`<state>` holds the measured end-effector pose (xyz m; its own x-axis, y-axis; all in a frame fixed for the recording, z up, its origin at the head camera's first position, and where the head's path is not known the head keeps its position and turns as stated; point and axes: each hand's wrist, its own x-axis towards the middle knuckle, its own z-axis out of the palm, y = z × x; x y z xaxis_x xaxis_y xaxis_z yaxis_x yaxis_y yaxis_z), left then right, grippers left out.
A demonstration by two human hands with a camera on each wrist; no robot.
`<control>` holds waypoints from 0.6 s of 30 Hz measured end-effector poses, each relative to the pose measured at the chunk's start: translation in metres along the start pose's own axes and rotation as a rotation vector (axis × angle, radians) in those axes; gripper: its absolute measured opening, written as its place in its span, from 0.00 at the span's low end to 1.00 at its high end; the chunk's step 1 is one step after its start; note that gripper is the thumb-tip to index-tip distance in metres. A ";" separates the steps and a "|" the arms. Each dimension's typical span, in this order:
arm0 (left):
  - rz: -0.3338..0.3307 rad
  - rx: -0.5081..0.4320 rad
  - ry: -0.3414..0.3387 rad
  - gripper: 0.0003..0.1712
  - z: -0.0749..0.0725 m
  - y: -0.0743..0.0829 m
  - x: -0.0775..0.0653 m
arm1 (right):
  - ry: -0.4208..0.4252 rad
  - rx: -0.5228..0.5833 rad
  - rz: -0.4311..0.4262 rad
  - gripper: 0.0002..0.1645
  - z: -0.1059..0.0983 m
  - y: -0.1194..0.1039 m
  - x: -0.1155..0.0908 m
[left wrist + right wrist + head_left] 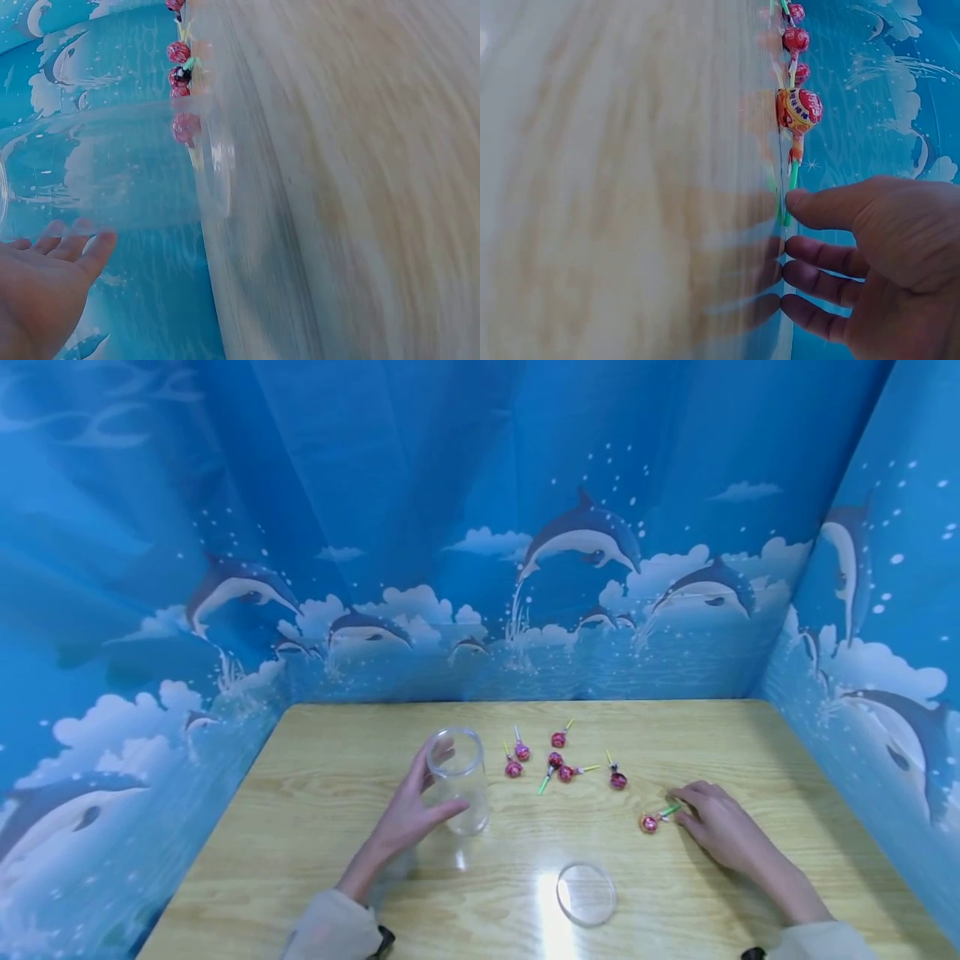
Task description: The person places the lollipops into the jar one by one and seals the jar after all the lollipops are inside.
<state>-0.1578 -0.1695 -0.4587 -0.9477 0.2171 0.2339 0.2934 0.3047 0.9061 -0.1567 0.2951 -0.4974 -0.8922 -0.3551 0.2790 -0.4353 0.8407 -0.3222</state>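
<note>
A tall clear jar (472, 810) stands upright on the table with its mouth uncovered. Around its left side is my left hand (411, 810), thumb in front and fingers toward the back; in the left wrist view the fingertips (101, 244) are right at the jar wall. On the right, my right hand (720, 827) reaches over the green stick of a lollipop (649, 823) lying on the table. Its thumb and fingers straddle the stick's end with a gap between them. In the right wrist view this lollipop (801, 109) has a red and yellow wrapper.
Several wrapped lollipops (565, 773) lie scattered between the jar and my right hand, farther back. A clear round lid (587, 895) rests near the front of the wooden table (300, 827). Blue dolphin-print curtains (465, 527) enclose the table's back and sides.
</note>
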 end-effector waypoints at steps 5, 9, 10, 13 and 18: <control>-0.022 -0.042 0.021 0.57 0.007 0.000 0.005 | -0.028 -0.006 0.023 0.15 0.001 -0.001 0.004; -0.012 -0.053 0.035 0.54 0.011 0.000 0.008 | -0.045 0.004 0.041 0.11 0.003 -0.002 0.008; -0.009 -0.055 0.038 0.53 0.012 0.000 0.008 | -0.048 0.004 0.046 0.10 0.003 -0.002 0.008; 0.000 -0.060 0.045 0.52 0.014 0.000 0.010 | -0.059 0.007 0.059 0.10 0.004 -0.002 0.009; 0.019 -0.076 0.036 0.53 0.016 -0.001 0.011 | -0.072 0.061 0.071 0.09 0.003 -0.001 0.009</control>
<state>-0.1663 -0.1525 -0.4622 -0.9464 0.1878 0.2626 0.3023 0.2297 0.9251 -0.1647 0.2901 -0.4976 -0.9265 -0.3258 0.1885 -0.3752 0.8393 -0.3935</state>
